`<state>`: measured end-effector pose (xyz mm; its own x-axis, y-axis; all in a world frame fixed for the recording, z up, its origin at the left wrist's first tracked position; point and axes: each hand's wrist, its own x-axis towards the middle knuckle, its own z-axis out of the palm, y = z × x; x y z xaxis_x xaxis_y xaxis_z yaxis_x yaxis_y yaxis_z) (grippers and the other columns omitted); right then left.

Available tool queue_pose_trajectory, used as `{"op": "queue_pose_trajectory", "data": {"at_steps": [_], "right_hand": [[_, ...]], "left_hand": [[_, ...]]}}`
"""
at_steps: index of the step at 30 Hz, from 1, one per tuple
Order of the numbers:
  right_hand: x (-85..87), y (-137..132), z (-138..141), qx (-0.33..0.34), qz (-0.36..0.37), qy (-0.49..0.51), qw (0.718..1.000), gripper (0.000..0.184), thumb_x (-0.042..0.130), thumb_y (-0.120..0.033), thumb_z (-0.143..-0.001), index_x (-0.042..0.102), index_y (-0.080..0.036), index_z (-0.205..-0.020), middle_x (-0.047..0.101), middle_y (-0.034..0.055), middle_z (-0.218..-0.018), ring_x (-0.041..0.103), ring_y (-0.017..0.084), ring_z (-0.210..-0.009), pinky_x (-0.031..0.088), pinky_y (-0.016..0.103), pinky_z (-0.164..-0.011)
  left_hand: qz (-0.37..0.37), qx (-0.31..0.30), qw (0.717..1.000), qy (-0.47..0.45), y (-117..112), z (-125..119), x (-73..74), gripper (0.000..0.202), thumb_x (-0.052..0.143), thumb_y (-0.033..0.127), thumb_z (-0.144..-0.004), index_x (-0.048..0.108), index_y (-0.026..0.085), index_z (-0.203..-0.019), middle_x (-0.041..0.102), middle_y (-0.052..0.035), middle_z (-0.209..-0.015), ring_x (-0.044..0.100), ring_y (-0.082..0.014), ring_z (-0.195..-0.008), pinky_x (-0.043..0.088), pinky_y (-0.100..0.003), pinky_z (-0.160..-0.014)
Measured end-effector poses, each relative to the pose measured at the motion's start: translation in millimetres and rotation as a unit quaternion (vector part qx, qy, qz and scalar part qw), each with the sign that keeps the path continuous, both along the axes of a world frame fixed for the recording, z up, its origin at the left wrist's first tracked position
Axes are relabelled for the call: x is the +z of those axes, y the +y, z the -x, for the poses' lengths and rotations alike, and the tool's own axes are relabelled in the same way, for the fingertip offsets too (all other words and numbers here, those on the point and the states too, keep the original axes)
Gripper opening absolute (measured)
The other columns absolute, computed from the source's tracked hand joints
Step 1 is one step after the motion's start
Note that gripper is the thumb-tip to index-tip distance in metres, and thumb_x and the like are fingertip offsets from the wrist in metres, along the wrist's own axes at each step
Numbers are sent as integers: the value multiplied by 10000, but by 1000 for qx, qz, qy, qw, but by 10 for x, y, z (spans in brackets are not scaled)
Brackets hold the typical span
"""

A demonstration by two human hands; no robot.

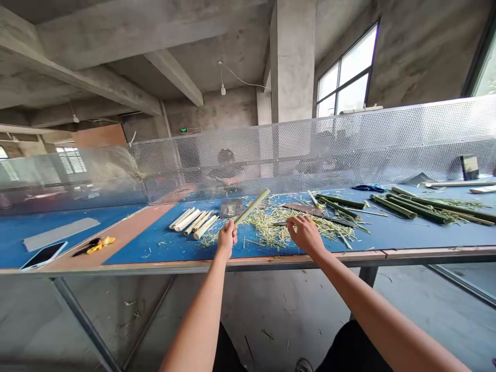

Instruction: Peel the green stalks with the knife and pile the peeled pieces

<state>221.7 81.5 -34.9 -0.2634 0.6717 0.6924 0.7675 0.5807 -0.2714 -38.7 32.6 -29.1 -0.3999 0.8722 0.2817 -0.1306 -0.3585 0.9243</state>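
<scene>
My left hand is closed around the lower end of a bamboo piece, which tilts up and to the right. Its skin is partly green, partly pale. My right hand has its fingers curled around what looks like a knife; a thin dark blade pokes out to the left, and the grip is mostly hidden. Blade and bamboo are apart. Below both hands lies a heap of pale green shavings. Several peeled bamboo pieces lie side by side left of my left hand.
Green bamboo stalks and blue-handled scissors lie to the right. At left are a phone, a yellow-and-black tool and a grey strip. A perforated metal screen runs along the table's back; a person sits behind it.
</scene>
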Motion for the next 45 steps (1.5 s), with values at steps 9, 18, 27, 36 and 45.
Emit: {"op": "queue_pose_trajectory", "data": {"at_steps": [9, 18, 27, 36, 45], "right_hand": [[-199, 294, -101, -158, 72, -29, 984, 371, 319, -283, -921, 618, -122, -1070, 580, 169, -1042, 459, 265, -979, 309, 364, -840], [-103, 163, -59, -149, 44, -50, 987, 333, 326, -232, -910, 606, -107, -1038, 573, 170, -1021, 455, 266, -953, 333, 345, -789], [-57, 149, -66, -134, 65, -45, 988, 288, 333, -190, -913, 591, -101, -1005, 617, 161, -948, 499, 254, -941, 331, 320, -791], [-17, 81, -60, -125, 128, -36, 983, 285, 337, -198, -919, 590, -126, -1027, 658, 146, -891, 566, 241, -940, 364, 271, -665], [-69, 62, -54, -111, 135, -60, 983, 334, 330, -246, -917, 634, -109, -907, 667, 148, -797, 627, 212, -743, 363, 263, -590]], "left_hand": [[4, 34, 998, 50, -61, 0, 45, 429, 749, 425, -588, 508, 170, -834, 617, 4, -740, 616, -97, -578, 458, -201, -503], [28, 47, 997, 62, -53, -31, 73, 402, 779, 258, -573, 543, 164, -885, 642, -2, -678, 648, -129, -591, 500, -236, -562], [46, 58, 994, 80, 5, -34, 74, 329, 757, 104, -571, 562, 161, -830, 629, 10, -653, 667, -145, -593, 503, -225, -536], [64, 35, 987, 142, 3, -47, 78, 343, 767, 142, -540, 572, 161, -822, 619, 11, -609, 639, -137, -558, 458, -214, -504], [69, 0, 958, 279, -67, -125, 22, 309, 729, 410, -612, 539, 175, -679, 624, -20, -616, 550, -117, -499, 393, -233, -468]]}}
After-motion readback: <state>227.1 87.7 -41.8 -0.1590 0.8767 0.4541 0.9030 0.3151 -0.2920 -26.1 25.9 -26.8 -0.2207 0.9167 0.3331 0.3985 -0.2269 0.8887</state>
